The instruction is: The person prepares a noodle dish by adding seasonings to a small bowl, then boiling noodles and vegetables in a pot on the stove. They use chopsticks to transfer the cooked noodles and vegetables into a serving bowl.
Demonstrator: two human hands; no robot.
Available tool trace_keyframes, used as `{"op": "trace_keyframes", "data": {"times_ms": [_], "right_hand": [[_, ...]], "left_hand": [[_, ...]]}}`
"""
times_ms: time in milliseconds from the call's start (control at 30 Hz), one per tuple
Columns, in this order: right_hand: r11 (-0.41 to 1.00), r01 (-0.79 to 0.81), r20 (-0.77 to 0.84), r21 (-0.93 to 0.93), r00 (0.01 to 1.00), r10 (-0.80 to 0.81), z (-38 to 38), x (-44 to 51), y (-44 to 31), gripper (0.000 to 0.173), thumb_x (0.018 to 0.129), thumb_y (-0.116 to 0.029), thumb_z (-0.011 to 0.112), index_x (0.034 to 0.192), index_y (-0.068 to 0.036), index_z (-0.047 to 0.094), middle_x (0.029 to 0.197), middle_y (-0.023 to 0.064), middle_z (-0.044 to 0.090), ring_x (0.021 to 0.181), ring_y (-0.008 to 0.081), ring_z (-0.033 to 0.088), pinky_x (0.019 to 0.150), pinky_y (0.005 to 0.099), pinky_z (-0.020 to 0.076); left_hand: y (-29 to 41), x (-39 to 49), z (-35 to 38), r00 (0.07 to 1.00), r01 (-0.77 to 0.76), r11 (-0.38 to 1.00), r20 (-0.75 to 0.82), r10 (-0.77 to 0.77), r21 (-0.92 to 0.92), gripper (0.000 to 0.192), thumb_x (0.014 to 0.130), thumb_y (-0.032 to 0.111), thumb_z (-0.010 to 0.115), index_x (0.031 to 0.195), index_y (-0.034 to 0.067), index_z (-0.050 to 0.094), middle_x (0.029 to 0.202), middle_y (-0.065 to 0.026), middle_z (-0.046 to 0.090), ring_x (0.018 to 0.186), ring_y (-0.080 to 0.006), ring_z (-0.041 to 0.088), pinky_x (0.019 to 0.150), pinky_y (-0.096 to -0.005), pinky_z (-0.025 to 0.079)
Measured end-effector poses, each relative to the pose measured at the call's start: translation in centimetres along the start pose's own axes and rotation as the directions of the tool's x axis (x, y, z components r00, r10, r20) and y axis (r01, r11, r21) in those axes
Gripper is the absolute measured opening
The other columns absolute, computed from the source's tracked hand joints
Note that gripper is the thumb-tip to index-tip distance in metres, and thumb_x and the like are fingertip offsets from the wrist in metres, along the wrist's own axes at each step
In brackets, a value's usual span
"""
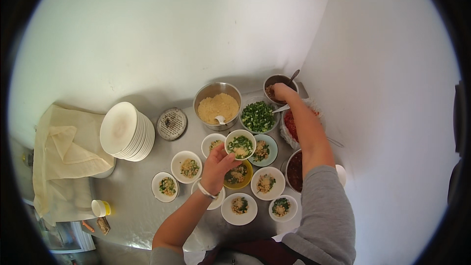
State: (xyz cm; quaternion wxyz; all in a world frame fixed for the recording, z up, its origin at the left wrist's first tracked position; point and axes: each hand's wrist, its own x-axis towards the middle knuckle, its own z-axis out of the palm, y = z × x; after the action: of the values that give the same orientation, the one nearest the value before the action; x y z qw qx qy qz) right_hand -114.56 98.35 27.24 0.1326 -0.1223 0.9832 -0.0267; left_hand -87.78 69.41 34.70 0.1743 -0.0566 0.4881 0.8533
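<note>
My left hand (216, 169) holds a small white bowl (241, 132) by its rim, above other bowls. Chopped scallions (243, 141) and a pale yellow crumbly topping lie inside it. My right hand (282, 91) reaches into a metal pot (267, 80) at the back right. Brown crumbly food (269, 91) shows beside that hand, but its fingertips are hidden. A spoon (294, 75) leans on the pot's far rim. Below the held bowl are a yellow bowl (250, 178) and a light blue bowl (273, 158), both with peanut-like pieces and chopped greens.
Behind stand a steel pot (198, 94) of yellow crumbs and a bowl of scallions (257, 116). Red chopped food (290, 123) and dark red sauce (294, 171) sit right. Several filled white bowls (239, 220) spread around. Stacked white plates (123, 130) and a cloth (70, 151) are left.
</note>
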Motion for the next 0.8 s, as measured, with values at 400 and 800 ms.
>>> {"op": "trace_keyframes", "data": {"times_ms": [400, 800], "right_hand": [[0.326, 0.015, -0.05, 0.945, 0.994, 0.1, -5.2, -6.8, 1.2, 0.017, 0.077, 0.001, 0.06, 0.095, 0.004, 0.061, 0.07, 0.0045, 0.061, 0.054, 0.0115, 0.057, 0.047, 0.0244, 0.0475], [0.786, 0.342, -0.237, 0.515, 0.938, -0.253, -9.3, -19.6, -9.7, 0.02, 0.074, -0.01, 0.061, 0.092, -0.003, 0.066, 0.075, 0.0132, 0.064, 0.068, 0.0276, 0.062, 0.062, 0.0358, 0.0486]], "left_hand": [[-1.7, 6.0, 2.9, 0.999, 0.036, 0.999, -0.005, -0.036, 0.035, 0.052, 0.085, 0.013, 0.061, 0.125, -0.005, 0.033, 0.11, -0.0127, 0.055, 0.096, -0.0177, 0.058, 0.08, -0.0302, 0.052], [-2.9, 6.0, 5.3, 0.997, 0.057, 0.998, 0.042, -0.058, 0.023, 0.049, 0.086, 0.011, 0.059, 0.125, -0.002, 0.033, 0.109, -0.0116, 0.055, 0.098, -0.0198, 0.058, 0.082, -0.0341, 0.052]]}}
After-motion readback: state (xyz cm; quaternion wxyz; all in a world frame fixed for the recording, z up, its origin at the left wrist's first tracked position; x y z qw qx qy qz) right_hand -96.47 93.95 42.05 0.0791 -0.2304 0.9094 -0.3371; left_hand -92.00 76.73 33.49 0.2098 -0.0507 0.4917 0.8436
